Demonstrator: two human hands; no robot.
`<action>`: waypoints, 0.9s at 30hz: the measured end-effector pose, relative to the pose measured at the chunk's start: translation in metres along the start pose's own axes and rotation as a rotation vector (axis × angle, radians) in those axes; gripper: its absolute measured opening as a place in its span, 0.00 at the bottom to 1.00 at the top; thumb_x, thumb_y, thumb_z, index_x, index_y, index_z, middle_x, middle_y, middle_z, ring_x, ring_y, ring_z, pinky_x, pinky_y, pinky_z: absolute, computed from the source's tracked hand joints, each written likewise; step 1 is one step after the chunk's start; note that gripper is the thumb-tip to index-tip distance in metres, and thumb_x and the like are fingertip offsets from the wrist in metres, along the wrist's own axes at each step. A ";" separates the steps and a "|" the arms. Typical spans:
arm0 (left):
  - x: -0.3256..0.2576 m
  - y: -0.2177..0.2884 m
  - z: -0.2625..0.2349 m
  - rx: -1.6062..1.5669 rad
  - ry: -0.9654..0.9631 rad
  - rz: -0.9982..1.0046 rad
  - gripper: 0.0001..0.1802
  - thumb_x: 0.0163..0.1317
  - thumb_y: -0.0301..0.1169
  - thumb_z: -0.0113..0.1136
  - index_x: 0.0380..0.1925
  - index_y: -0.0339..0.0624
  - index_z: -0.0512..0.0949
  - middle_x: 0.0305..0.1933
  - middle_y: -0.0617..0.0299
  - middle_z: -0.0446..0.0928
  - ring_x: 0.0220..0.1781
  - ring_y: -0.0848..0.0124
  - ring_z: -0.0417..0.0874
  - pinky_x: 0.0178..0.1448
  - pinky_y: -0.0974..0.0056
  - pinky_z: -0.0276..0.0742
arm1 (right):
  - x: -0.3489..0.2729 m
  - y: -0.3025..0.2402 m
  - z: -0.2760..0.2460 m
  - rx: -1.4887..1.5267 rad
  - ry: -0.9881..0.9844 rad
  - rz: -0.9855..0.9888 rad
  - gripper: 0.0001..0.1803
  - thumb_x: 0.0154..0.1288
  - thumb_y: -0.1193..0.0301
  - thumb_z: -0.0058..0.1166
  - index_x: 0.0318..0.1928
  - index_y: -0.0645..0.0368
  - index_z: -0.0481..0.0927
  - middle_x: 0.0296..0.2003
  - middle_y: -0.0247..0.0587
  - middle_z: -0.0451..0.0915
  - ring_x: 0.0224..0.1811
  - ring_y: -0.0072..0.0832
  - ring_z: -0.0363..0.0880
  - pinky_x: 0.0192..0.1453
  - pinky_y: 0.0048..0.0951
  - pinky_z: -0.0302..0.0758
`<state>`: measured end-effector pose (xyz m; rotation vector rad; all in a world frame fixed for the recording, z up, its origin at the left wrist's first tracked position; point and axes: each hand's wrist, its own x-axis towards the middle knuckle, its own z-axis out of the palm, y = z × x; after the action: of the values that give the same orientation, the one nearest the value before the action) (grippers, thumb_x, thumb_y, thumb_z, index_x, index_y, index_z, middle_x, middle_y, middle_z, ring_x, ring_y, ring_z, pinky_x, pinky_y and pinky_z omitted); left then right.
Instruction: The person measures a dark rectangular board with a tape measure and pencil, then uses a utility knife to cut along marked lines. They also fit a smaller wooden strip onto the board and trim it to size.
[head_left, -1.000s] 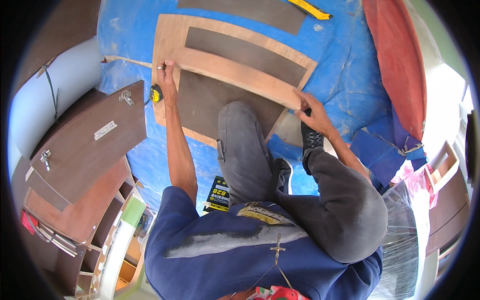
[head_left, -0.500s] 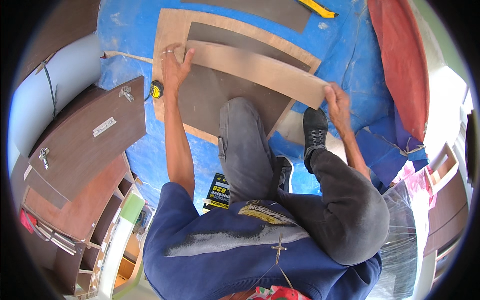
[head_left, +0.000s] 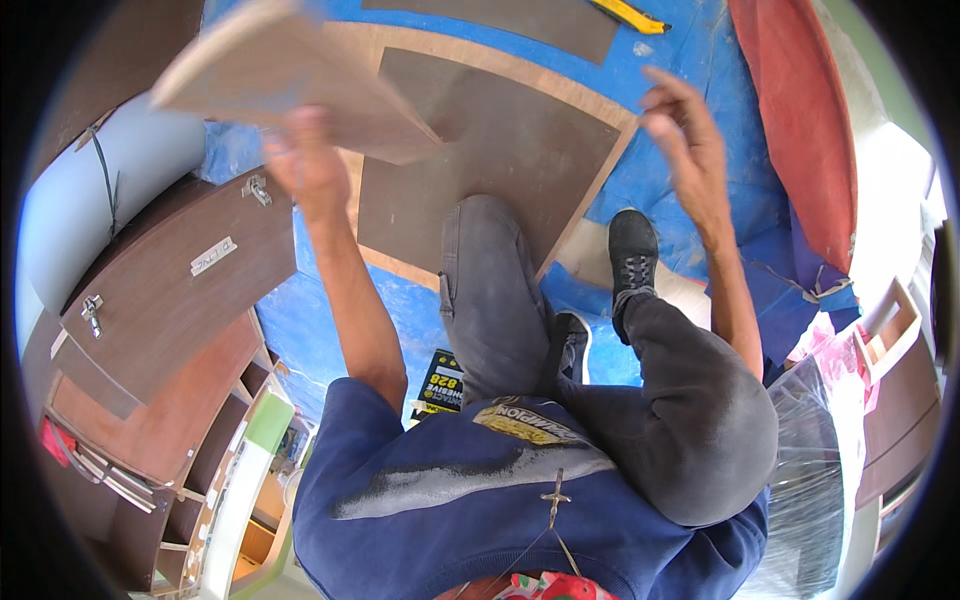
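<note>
My left hand [head_left: 312,170], blurred by motion, grips a light-brown wooden strip [head_left: 285,80]. The strip is raised and tilted at the upper left, one end reaching over a dark brown sheet [head_left: 480,150]. That sheet lies flat on a larger plywood panel [head_left: 365,43], whose pale border shows around it. Off the panel's right side, my right hand [head_left: 690,140] hangs in the air above the blue floor covering [head_left: 720,190]. Its fingers are apart and hold nothing.
A yellow utility knife [head_left: 632,15] and another dark sheet [head_left: 520,22] lie beyond the panel. On the left, a brown door panel [head_left: 190,255] with metal hinges leans near a pale roll [head_left: 140,160]. A black and yellow container [head_left: 440,382] stands near my knee. Red cloth [head_left: 800,130] borders the right.
My right hand has let go of the wooden strip and lifted slightly. My left hand has swung the strip up and leftward, uncovering more of the dark sheet.
</note>
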<state>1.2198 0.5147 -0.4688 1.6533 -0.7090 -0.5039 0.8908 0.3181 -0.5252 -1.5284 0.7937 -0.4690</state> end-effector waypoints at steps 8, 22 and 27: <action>-0.033 -0.090 0.032 -0.603 0.462 -0.443 0.39 0.76 0.58 0.49 0.75 0.43 0.61 0.75 0.55 0.67 0.75 0.60 0.70 0.80 0.53 0.66 | -0.082 0.106 0.054 0.255 -0.082 0.483 0.32 0.73 0.61 0.62 0.71 0.62 0.69 0.57 0.46 0.79 0.54 0.32 0.81 0.59 0.35 0.78; -0.089 -0.187 0.030 0.049 0.131 -0.927 0.35 0.76 0.54 0.55 0.62 0.29 0.68 0.51 0.47 0.82 0.55 0.59 0.85 0.59 0.47 0.82 | -0.099 0.140 0.050 0.084 0.068 0.617 0.22 0.75 0.66 0.61 0.60 0.68 0.77 0.39 0.44 0.86 0.37 0.27 0.84 0.44 0.29 0.82; -0.059 -0.226 -0.037 0.729 0.254 -0.403 0.34 0.69 0.48 0.65 0.56 0.22 0.72 0.44 0.40 0.83 0.55 0.47 0.83 0.57 0.49 0.79 | -0.098 0.136 0.050 -0.164 0.050 0.558 0.23 0.72 0.65 0.63 0.59 0.68 0.78 0.40 0.52 0.88 0.39 0.35 0.88 0.44 0.34 0.83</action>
<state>1.2416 0.6060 -0.6861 2.5206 -0.3781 -0.3141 0.8319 0.4269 -0.6488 -1.3687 1.2707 -0.0277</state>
